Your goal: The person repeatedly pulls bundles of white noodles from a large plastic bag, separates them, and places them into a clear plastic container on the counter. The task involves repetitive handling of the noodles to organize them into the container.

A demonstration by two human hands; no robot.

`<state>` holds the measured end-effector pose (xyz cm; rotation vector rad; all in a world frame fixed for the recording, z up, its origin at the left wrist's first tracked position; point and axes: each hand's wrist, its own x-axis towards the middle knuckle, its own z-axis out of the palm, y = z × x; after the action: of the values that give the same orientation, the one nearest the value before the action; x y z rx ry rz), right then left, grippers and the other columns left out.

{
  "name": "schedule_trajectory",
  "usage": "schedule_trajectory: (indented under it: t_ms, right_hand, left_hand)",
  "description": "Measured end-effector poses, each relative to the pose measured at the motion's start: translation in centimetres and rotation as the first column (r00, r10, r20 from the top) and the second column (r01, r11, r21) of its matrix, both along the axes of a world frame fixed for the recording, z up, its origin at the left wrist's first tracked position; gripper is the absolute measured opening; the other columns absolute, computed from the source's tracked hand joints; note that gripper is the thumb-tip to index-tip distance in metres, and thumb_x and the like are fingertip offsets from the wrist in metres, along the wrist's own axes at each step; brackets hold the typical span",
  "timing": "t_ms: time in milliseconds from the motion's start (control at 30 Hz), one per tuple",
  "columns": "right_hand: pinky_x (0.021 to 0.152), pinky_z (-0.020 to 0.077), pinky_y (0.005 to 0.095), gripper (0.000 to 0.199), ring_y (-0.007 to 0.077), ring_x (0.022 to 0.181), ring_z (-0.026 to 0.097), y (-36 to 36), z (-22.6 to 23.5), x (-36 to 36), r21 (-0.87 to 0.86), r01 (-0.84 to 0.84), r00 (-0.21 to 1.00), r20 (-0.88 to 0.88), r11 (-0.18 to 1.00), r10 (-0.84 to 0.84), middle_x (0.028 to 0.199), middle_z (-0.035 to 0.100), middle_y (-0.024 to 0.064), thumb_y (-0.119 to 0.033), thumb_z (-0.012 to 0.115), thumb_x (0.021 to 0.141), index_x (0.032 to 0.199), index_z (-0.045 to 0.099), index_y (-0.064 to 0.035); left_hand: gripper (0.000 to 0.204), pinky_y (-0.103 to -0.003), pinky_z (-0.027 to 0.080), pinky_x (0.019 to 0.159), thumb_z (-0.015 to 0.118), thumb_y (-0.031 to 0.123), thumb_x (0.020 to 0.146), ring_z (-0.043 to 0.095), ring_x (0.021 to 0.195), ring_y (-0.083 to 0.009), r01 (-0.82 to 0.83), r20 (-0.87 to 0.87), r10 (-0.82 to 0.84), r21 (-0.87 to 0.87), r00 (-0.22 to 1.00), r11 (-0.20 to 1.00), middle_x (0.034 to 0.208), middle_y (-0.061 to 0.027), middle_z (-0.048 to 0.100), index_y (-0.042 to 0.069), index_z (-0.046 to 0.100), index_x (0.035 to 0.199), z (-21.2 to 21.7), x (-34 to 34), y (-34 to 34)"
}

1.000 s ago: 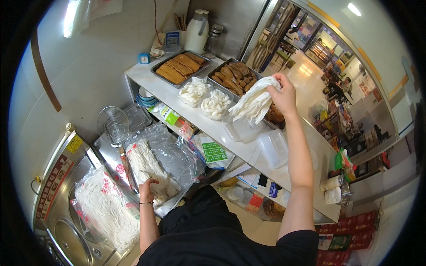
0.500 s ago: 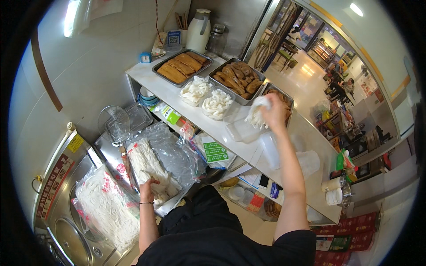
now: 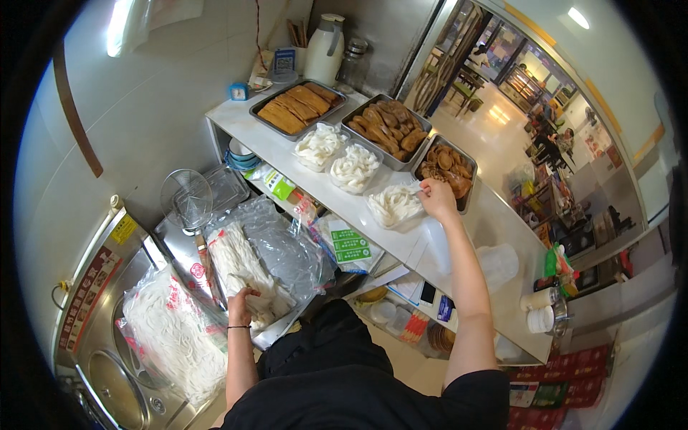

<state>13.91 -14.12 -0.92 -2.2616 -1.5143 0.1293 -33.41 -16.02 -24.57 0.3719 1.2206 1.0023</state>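
My right hand (image 3: 438, 199) is at the right edge of a clear plastic tub. Its fingertips are pinched on strands of the white noodles (image 3: 395, 206) that fill this tub. To its left, two more tubs of noodles (image 3: 355, 168) (image 3: 319, 146) stand in a row on the white counter. Lower left, my left hand (image 3: 239, 308) rests beside a heap of noodles (image 3: 244, 269) on an opened plastic bag. Its fingers are loosely bent and apart, and I see nothing held in them.
Metal trays hold brown slabs (image 3: 292, 107), dark brown pieces (image 3: 387, 127) and sliced brown food (image 3: 446, 166). Empty clear tubs (image 3: 497, 264) stand right of my right forearm. A wire strainer (image 3: 188, 201) and a bag of noodles (image 3: 174, 330) lie by the sink (image 3: 111, 387).
My right hand has lowered the bunch of noodles into the third tub, which was empty before. The tray of sliced brown food shows more fully. My left hand has stayed in place.
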Motion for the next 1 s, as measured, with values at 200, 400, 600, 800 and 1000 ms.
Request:
schedule_trajectory:
  t_ms: [200, 400, 600, 800, 1000]
  right_hand:
    - [0.077, 0.0416, 0.0345, 0.028, 0.0302, 0.098, 0.046, 1.4, -3.1, -0.2, 0.020, -0.017, 0.942, 0.337, 1.000, 0.010, 0.104, 0.048, 0.0117, 0.000, 0.053, 0.067, 0.093, 0.059, -0.0088]
    - [0.076, 0.0401, 0.0347, 0.030, 0.0277, 0.096, 0.044, 2.7, -4.9, 0.8, 0.066, -0.084, 0.833, 0.552, 0.994, 0.034, 0.095, 0.048, 0.0082, -0.002, 0.057, 0.061, 0.090, 0.061, -0.0101]
    - [0.069, 0.0445, 0.0329, 0.025, 0.0261, 0.080, 0.056, 3.4, -2.9, 0.7, -0.129, -0.035, 0.997, 0.057, 0.991, 0.043, 0.084, 0.060, 0.0106, -0.008, 0.060, 0.065, 0.089, 0.060, -0.0024]
    - [0.068, 0.0466, 0.0315, 0.023, 0.0271, 0.074, 0.059, 3.2, -1.2, 2.0, 0.124, 0.012, 1.000, 0.003, 0.992, -0.013, 0.080, 0.062, 0.0134, -0.010, 0.058, 0.067, 0.088, 0.060, -0.0038]
    - [0.061, 0.0457, 0.0265, 0.021, 0.0161, 0.066, 0.058, 2.6, -2.3, -3.5, 0.025, -0.308, 0.909, -0.288, 0.951, 0.302, 0.074, 0.061, 0.0082, -0.014, 0.063, 0.067, 0.085, 0.060, -0.0040]
  left_hand:
    - [0.015, -0.031, 0.042, 0.066, 0.053, 0.003, 0.062, 0.053, 0.064, -0.0213, -0.010, -0.082, 0.014, 0.050, 0.997, 0.999, 0.065, -0.0120, 0.058, -0.007, 0.054, 0.073, -0.5, 0.0, -0.1]
    - [0.014, -0.030, 0.043, 0.063, 0.051, 0.002, 0.062, 0.054, 0.061, -0.0210, 0.014, -0.061, -0.013, 0.017, 0.998, 1.000, 0.064, -0.0120, 0.058, -0.007, 0.055, 0.072, 1.2, 0.0, -0.5]
    - [0.016, -0.031, 0.044, 0.061, 0.050, 0.003, 0.062, 0.054, 0.061, -0.0217, -0.032, -0.008, 0.032, 0.039, 0.999, 0.999, 0.066, -0.0130, 0.059, -0.008, 0.054, 0.073, -0.5, -0.7, -0.6]
    - [0.014, -0.034, 0.047, 0.063, 0.051, 0.005, 0.069, 0.056, 0.066, -0.0251, -0.018, 0.009, 0.018, 0.039, 1.000, 0.999, 0.072, -0.0160, 0.058, -0.009, 0.054, 0.073, 0.0, -0.6, -0.8]
    - [0.015, -0.034, 0.045, 0.060, 0.052, 0.003, 0.064, 0.055, 0.061, -0.0230, -0.026, -0.001, 0.026, 0.007, 1.000, 1.000, 0.065, -0.0129, 0.058, -0.005, 0.052, 0.077, 0.2, -0.2, -0.6]
